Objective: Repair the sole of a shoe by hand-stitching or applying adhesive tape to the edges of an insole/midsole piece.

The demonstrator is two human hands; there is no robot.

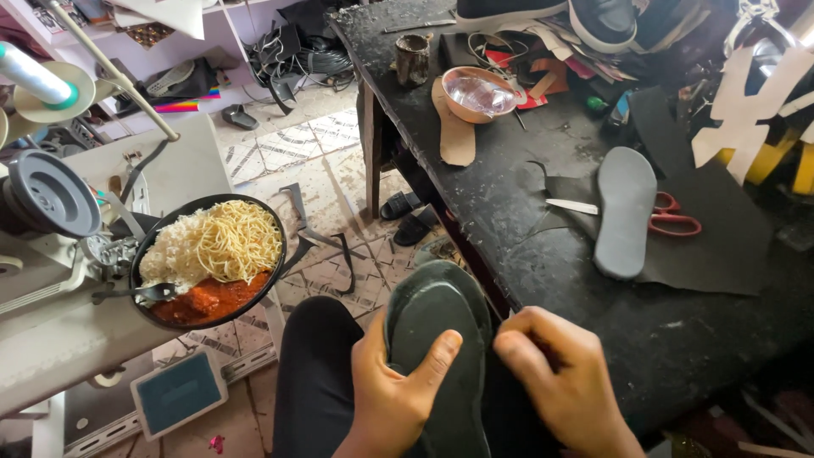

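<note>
A dark shoe sole (437,318) rests upside down over my lap, toe pointing away from me. My left hand (394,386) grips it from the left, thumb pressed across its middle. My right hand (555,373) is closed at the sole's right edge, fingers pinching something thin there that I cannot make out. Both hands sit just in front of the black worktable (526,229).
On the worktable lie a grey insole (625,212) on black sheet material, red-handled scissors (674,219), a tan insole (454,127), a copper bowl (479,93) and a cup (413,58). A black plate of noodles, rice and red sauce (208,259) sits on a sewing machine at left.
</note>
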